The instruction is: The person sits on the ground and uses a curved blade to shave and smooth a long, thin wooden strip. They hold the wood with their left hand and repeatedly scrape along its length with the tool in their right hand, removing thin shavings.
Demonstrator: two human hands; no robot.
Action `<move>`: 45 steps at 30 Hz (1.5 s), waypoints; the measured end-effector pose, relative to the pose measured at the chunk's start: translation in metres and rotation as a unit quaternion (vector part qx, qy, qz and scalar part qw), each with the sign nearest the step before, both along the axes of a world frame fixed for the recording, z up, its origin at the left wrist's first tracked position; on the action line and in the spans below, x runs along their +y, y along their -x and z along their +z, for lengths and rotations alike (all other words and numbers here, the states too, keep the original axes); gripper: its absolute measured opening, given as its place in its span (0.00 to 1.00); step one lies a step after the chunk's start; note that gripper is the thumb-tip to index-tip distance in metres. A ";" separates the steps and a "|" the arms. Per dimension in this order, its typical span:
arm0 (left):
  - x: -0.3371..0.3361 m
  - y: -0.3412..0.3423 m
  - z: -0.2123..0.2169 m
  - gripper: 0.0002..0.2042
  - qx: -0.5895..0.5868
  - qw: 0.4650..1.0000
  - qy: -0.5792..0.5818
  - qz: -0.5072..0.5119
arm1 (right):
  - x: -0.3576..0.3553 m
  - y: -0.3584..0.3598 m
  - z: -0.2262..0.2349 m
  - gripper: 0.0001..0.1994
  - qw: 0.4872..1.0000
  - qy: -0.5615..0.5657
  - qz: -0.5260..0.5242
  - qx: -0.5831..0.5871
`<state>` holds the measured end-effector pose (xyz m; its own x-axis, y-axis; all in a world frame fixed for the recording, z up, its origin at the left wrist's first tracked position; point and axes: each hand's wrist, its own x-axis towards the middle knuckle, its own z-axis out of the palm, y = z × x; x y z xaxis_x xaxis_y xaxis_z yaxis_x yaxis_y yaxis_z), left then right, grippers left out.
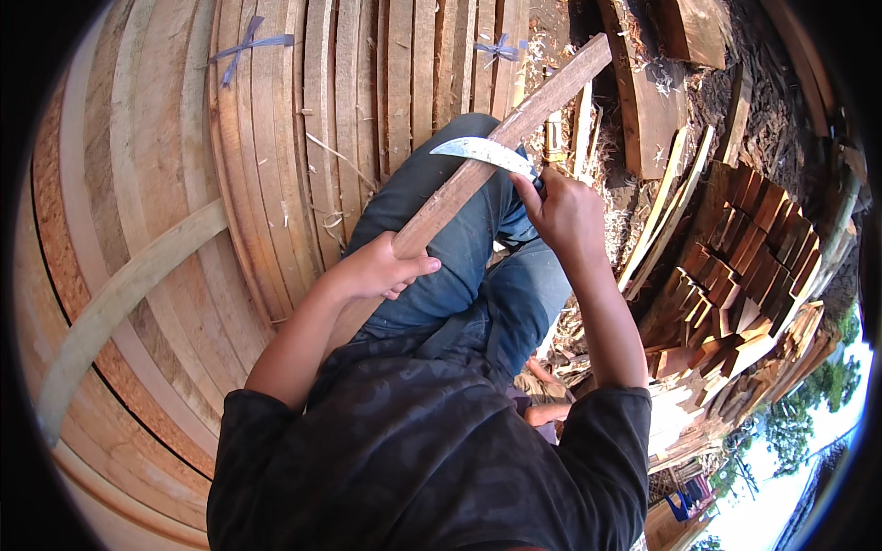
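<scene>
A long wooden strip [545, 97] runs slantwise across my lap, its far end up at the right and its near end passing under my left forearm. My left hand [383, 268] is closed round it at about its middle, over my thigh. In my right hand [568, 213] I grip the handle of a curved knife [485, 151]. Its pale blade lies across the strip, beyond my left hand, with the tip pointing left. My fingers hide most of the knife's handle.
Bundled wooden slats [344, 110] with a purple tie [248, 48] lie at the left. A bent pale strip [138, 294] crosses the boards there. Thick wood slabs [648, 101], shavings and a stack of cut wood pieces [749, 266] are at the right. Part of another person's limb [548, 413] shows beside my hip.
</scene>
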<state>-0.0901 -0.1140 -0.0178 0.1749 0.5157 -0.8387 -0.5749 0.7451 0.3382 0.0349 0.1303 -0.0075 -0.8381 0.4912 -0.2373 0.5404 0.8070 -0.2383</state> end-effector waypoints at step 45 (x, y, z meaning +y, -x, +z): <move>-0.002 0.002 -0.005 0.13 -0.015 1.000 -0.013 -0.013 | 0.114 -0.002 -0.038 0.34 0.987 -0.081 -0.140 0.006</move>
<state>-0.0921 -0.1159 -0.0223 0.2125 0.5317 -0.8198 -0.5657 0.7510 0.3405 0.0371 0.2445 -0.0457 -0.6671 0.7340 -0.1275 0.7449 0.6551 -0.1261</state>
